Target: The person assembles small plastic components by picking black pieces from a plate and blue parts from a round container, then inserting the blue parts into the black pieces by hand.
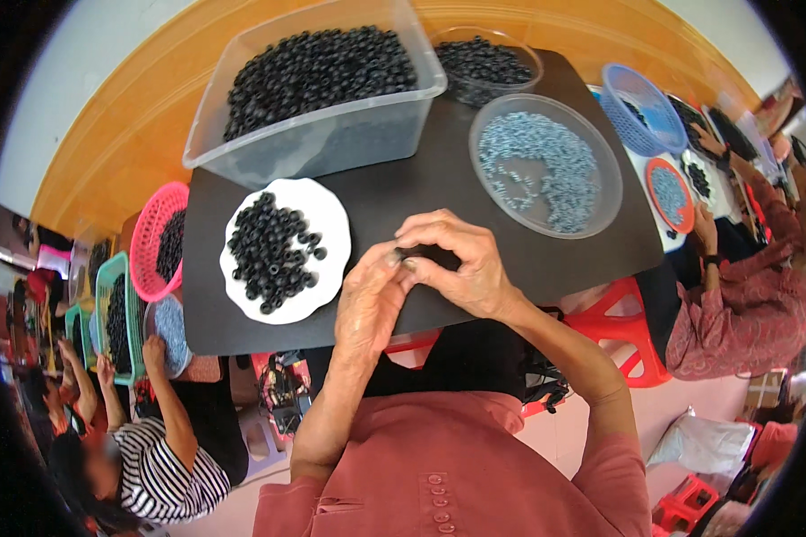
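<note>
My left hand [369,291] and my right hand [466,268] meet above the near edge of a dark table [403,188]. Their fingertips pinch together around a small dark piece [399,255], mostly hidden by the fingers. To the left of my hands is a white scalloped plate [330,215] holding a heap of small round black pieces with holes [269,255]. Beyond my right hand, a shallow translucent bowl [610,183] contains many small silvery-blue pins [569,166].
A large clear bin [331,143] full of black pieces stands at the back, beside a clear round tub [537,79]. A pink basket [141,246] borders the table's left. Co-workers sit on both sides, near a blue basket [640,134] and a red stool [631,313].
</note>
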Action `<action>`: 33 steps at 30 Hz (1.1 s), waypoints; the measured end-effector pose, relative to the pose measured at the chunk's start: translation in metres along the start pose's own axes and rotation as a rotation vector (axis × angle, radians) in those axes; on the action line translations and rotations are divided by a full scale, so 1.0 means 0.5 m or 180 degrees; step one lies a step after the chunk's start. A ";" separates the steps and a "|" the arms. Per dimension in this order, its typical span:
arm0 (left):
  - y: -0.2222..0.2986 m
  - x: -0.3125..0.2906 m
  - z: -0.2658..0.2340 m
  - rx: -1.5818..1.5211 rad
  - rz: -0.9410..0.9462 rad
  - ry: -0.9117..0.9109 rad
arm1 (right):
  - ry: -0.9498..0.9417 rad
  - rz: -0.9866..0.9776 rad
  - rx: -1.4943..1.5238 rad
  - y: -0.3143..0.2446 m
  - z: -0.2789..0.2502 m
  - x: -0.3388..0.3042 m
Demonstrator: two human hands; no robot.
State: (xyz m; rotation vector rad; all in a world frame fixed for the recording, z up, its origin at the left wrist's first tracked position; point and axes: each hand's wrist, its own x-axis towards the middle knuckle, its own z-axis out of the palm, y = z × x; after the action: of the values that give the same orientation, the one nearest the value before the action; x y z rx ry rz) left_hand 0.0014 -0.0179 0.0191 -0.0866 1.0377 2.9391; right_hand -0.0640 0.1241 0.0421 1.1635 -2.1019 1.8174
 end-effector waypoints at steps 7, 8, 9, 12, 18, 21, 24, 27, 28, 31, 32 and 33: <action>0.002 -0.002 -0.006 -0.0082 -0.0022 -0.0005 | 0.0560 0.0194 -0.1709 -0.013 -0.163 0.056; 0.003 -0.004 -0.004 -0.0084 -0.0019 -0.0012 | 0.0500 0.0468 -0.1658 0.013 -0.199 0.065; 0.000 0.001 -0.001 -0.0101 -0.0054 -0.0025 | 0.0460 0.0754 -0.1643 0.035 -0.234 0.068; -0.002 0.002 -0.002 -0.0085 -0.0060 -0.0015 | -0.0034 0.1013 -0.1939 0.085 -0.270 0.068; -0.001 0.001 -0.004 -0.0097 -0.0045 -0.0051 | -0.0089 0.1067 -0.1777 0.102 -0.257 0.077; -0.002 0.000 -0.003 -0.0073 -0.0027 -0.0082 | 0.0147 0.1188 -0.1974 0.077 -0.280 0.089; -0.001 -0.002 -0.003 -0.0052 -0.0025 -0.0113 | 0.0200 0.1547 -0.2150 0.073 -0.301 0.089; 0.000 -0.001 -0.004 -0.0026 -0.0016 -0.0135 | 0.0167 0.1150 -0.2225 0.088 -0.306 0.081; 0.000 -0.001 -0.004 0.0002 0.0003 -0.0152 | 0.0175 0.1160 -0.2239 0.089 -0.306 0.078; -0.002 0.000 -0.006 0.0023 -0.0007 -0.0160 | -0.0020 0.1054 -0.2416 0.093 -0.297 0.076; -0.001 0.001 -0.004 0.0024 -0.0002 -0.0157 | -0.0028 0.1016 -0.2231 0.094 -0.294 0.077; -0.001 0.000 -0.001 0.0027 -0.0009 -0.0144 | -0.0036 0.0982 -0.2046 0.094 -0.290 0.077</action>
State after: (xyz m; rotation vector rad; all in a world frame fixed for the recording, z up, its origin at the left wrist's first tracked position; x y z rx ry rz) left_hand 0.0015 -0.0180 0.0182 -0.0211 1.0432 2.9192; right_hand -0.1737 0.2342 0.0649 0.7121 -2.6823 1.0507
